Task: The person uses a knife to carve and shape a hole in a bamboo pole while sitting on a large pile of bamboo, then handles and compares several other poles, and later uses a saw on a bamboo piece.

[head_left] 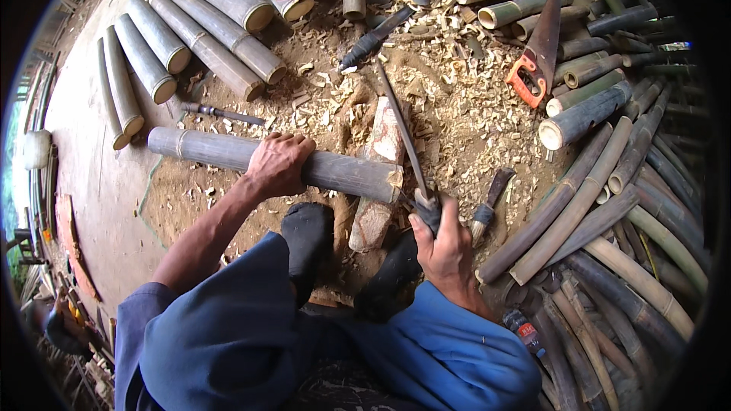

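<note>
My left hand is closed over the top of a thick grey bamboo tube, which lies crosswise in front of me. The tube's right end rests across a rough wooden block on the ground. In my right hand is the dark wrapped handle of a long knife. Its narrow blade points away from me and slightly left, just beyond the tube's pale, trimmed right end. Whether the blade touches the tube I cannot tell. My dark shoes stand on the near side of the tube.
Wood chips cover the ground. Cut bamboo tubes lie in rows at far left, and more bamboo is piled at right. An orange-handled saw, a dark-handled tool, a chisel-like tool and another tool lie around.
</note>
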Motion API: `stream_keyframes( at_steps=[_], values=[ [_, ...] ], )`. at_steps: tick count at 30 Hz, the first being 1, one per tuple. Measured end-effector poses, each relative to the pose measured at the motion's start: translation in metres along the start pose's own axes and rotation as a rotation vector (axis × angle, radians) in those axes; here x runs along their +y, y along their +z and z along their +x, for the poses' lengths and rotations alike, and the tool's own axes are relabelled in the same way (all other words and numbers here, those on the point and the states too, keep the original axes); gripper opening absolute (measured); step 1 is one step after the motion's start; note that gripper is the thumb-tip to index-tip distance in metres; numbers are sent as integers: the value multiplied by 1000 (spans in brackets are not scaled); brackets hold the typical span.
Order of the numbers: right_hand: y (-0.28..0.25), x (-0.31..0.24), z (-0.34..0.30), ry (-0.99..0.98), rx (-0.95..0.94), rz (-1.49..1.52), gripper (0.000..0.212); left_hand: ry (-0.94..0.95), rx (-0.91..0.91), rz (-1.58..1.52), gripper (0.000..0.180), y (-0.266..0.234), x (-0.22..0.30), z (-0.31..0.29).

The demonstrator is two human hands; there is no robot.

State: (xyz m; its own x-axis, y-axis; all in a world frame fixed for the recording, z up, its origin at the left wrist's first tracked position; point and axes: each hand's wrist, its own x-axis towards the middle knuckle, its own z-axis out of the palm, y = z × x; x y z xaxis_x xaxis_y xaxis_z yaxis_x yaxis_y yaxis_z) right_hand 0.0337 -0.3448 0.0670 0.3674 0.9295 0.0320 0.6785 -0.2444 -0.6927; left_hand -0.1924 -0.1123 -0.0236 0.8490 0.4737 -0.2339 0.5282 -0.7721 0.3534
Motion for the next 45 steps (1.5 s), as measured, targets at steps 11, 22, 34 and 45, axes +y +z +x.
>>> stream_keyframes(
  at_steps=[11,22,34,45],
  values=[
    [3,7,6,73,-78,-6,29,-17,26,16,39,4,3,-4],
    [7,9,1,114,-179,-93,32,-10,26,23,38,4,4,-11],
    [0,2,5,112,-119,-69,27,-3,145,66,40,13,7,-12],
    [9,11,11,90,-186,-232,29,-20,142,42,46,9,7,-15]
  ],
)
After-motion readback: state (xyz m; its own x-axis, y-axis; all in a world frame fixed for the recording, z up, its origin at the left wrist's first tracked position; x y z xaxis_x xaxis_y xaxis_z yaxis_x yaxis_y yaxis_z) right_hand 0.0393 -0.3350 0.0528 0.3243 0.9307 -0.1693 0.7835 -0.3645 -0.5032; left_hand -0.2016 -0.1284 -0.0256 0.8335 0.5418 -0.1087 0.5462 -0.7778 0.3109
